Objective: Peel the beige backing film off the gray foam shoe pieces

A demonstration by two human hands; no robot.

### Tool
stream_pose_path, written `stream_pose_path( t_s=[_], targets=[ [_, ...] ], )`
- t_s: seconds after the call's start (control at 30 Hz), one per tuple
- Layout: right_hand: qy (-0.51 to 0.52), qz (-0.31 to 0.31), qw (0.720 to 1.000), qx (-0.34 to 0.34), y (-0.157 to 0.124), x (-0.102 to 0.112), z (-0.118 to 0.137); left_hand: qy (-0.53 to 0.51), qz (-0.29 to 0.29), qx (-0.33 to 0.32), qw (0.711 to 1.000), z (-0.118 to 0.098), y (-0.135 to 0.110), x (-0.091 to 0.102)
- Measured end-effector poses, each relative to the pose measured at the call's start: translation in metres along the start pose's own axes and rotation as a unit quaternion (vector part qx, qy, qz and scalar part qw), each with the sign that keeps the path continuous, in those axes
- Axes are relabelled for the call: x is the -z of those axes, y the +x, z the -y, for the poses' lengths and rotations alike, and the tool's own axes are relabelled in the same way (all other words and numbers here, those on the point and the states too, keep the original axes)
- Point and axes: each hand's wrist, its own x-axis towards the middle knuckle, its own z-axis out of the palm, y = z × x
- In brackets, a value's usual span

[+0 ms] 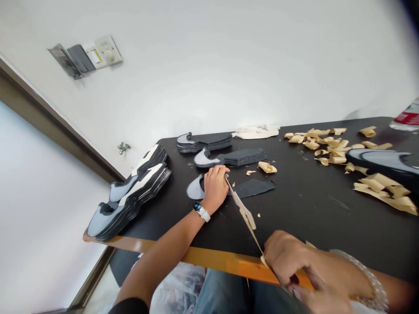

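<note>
My left hand (pixel 216 185), with a white watch on its wrist, is closed with fingers curled down at a grey-and-black cut piece (pixel 253 188) that looks like part of a shoe upper. This piece lies flat, its light grey curved end (pixel 195 187) left of the hand. From the left hand a thin beige strip of backing paper (pixel 244 211) stretches taut toward me. Its near end runs into my right hand (pixel 294 261), closed on it at the table's front edge. The right fingertips are partly hidden.
Stacks of similar pieces stand at left (pixel 131 205) and behind my left hand (pixel 235 158). Curled paper peelings (pixel 337 150) litter the right side near a dark curved object (pixel 379 163). A bottle (pixel 407 117) stands at far right. Orange tape (pixel 216 257) lines the front edge.
</note>
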Motion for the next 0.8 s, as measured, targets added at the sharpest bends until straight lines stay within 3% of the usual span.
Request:
stream_pose_path(
  t_s=[0.07,0.13,0.3,0.4,0.5,0.63,0.8],
  targets=[
    [0.01,0.047,0.999,0.022,-0.001,-0.008,-0.001,-0.003,0.001,0.01,1.0,0.002,0.001,0.0],
    [-0.022,0.055,0.997,0.058,-0.002,-0.015,-0.005,-0.006,0.003,0.024,1.0,0.004,0.002,0.0],
    [-0.234,-0.083,0.965,0.077,-0.004,-0.006,-0.013,-0.033,-0.001,0.008,0.999,0.004,0.002,0.0],
    [-0.295,-0.177,0.939,0.03,-0.004,0.014,-0.016,-0.04,0.015,-0.017,0.999,-0.001,0.0,0.003],
    [-0.335,-0.259,0.904,-0.06,-0.007,0.029,-0.026,-0.049,0.034,-0.047,0.997,-0.006,-0.003,0.005],
    [-0.301,-0.312,0.884,-0.173,-0.008,0.033,-0.042,-0.068,0.053,-0.089,0.992,-0.01,-0.003,0.007],
    [-0.254,-0.367,0.864,-0.234,-0.007,0.039,-0.053,-0.084,0.096,-0.163,0.978,-0.017,-0.006,0.009]
  ],
)
